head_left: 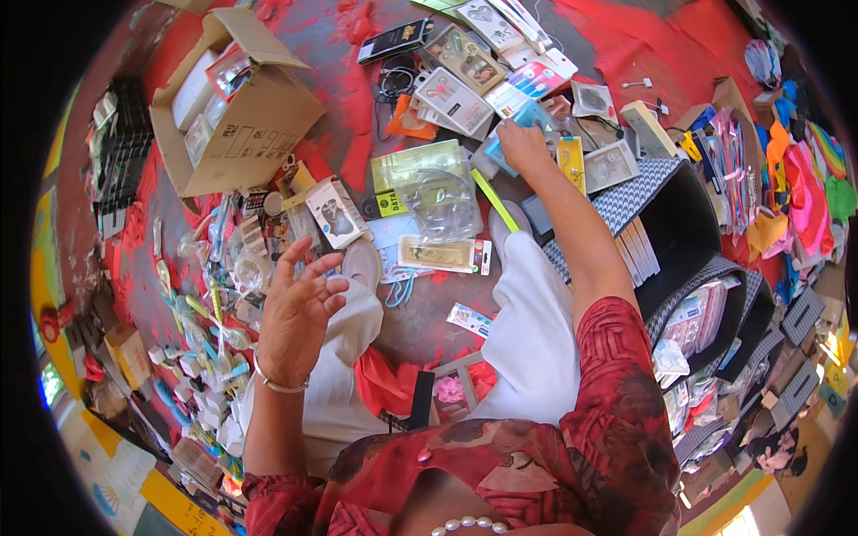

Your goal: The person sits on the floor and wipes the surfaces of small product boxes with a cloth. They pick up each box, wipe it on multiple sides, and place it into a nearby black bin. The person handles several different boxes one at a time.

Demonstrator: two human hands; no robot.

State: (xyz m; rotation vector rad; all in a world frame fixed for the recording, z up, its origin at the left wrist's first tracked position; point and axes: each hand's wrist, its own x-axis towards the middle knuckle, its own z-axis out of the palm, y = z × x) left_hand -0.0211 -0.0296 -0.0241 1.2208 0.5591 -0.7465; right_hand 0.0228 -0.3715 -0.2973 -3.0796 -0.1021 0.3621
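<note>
My left hand [299,308] is raised above my left knee, palm partly up. Its fingers are spread and it holds nothing. A white boxed pair of earphones [337,213] lies just beyond it. My right arm stretches forward, and my right hand [525,147] has its fingers closed on a light-blue packet [534,116] in the far pile. The hand covers part of that packet. Close by are a yellow pack [571,163] and a white earphone package [454,100]. Between my feet lie a clear yellow-green pack with a coiled cable [438,196] and a narrow clear-fronted package [440,255].
An open cardboard box [246,143] with packages stands at far left. Loose small goods [201,313] spread along the left. Patterned open bins [666,210] line the right, beside colourful bagged items [809,192]. A small blue-and-white packet [470,319] lies between my legs.
</note>
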